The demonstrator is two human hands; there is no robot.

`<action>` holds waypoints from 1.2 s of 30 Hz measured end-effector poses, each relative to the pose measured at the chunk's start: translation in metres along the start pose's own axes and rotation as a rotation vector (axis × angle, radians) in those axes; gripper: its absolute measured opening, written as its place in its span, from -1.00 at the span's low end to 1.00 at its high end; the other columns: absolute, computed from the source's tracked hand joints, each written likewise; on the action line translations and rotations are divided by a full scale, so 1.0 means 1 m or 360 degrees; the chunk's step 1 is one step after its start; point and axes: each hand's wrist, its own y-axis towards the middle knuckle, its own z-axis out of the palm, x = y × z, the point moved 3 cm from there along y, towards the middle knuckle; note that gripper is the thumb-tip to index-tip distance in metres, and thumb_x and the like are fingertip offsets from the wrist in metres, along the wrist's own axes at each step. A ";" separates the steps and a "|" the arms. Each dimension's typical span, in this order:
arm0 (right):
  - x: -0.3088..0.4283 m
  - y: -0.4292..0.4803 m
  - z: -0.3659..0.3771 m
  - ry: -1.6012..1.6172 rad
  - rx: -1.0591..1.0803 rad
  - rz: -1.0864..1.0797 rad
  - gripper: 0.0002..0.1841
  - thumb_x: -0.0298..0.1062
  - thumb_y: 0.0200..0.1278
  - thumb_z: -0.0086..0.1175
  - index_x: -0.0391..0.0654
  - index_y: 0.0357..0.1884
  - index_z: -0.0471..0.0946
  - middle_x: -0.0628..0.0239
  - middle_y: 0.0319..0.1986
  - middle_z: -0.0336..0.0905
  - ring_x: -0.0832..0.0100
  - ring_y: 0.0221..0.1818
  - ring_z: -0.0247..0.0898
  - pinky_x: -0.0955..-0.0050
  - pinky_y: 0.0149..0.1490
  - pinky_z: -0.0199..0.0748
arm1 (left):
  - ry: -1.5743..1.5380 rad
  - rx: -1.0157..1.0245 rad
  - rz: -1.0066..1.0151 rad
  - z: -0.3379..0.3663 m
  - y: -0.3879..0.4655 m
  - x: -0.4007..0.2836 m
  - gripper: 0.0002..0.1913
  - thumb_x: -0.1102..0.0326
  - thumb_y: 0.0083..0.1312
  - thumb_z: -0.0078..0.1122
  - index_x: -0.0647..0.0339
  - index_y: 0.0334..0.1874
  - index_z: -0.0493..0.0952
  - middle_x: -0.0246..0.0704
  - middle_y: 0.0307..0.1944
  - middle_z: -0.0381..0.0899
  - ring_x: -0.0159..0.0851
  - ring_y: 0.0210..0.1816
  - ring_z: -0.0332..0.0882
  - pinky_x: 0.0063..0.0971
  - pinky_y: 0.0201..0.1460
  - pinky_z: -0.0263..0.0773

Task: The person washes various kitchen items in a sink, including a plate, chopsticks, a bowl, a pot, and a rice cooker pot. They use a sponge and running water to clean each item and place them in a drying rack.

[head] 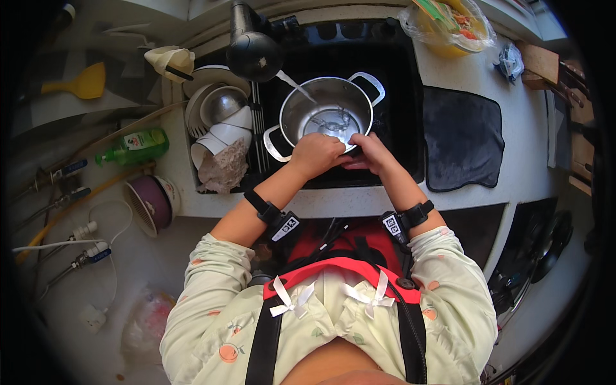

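A two-handled stainless steel pot sits in the black sink. Water streams into it from the black faucet, and a little clear water ripples over its bottom. My left hand lies at the pot's near rim with its fingers curled; what is under them is hidden. Beside it, my right hand has its thumb at the rim and its other fingers lower along the pot's outer wall. Neither pot handle is in my hands.
Left of the pot, a rack holds white bowls, a metal bowl and a crumpled cloth. Further left stands a green soap bottle. A dark cloth lies right of the sink, below a bag-lined yellow bin and knife block.
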 end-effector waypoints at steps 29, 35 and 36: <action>-0.046 -0.017 -0.049 0.0212 -0.0439 -0.0252 -0.40 -0.54 -0.08 -0.14 -0.28 0.15 0.15 -0.07 -0.19 0.43 0.05 -0.28 0.56 0.04 -0.31 0.67 | 0.0451 -0.0791 0.0189 -0.107 0.102 0.179 -0.76 0.43 0.24 0.12 0.25 -0.04 0.49 -0.19 -0.03 0.52 -0.03 -0.06 0.51 -0.31 -0.02 0.44; -0.030 -0.032 -0.053 0.0060 -0.0420 -0.0256 -0.39 -0.46 -0.09 -0.08 -0.42 0.11 0.11 -0.14 -0.18 0.42 -0.06 -0.32 0.55 0.03 -0.31 0.66 | -0.0859 0.0002 -0.1418 -0.020 -0.013 0.109 -0.27 -0.23 0.14 0.20 0.40 0.04 0.46 -0.04 -0.12 0.59 -0.10 -0.11 0.58 -0.35 -0.06 0.48; -0.024 -0.035 -0.050 0.0009 -0.0426 -0.0240 -0.40 -0.46 -0.09 -0.08 -0.43 0.10 0.11 -0.15 -0.18 0.42 -0.07 -0.32 0.55 0.03 -0.33 0.66 | -0.1200 0.0267 -0.1490 0.000 -0.032 0.092 -0.28 -0.23 0.17 0.17 0.32 0.12 0.42 -0.30 -0.19 0.58 -0.40 -0.25 0.56 -0.58 -0.39 0.46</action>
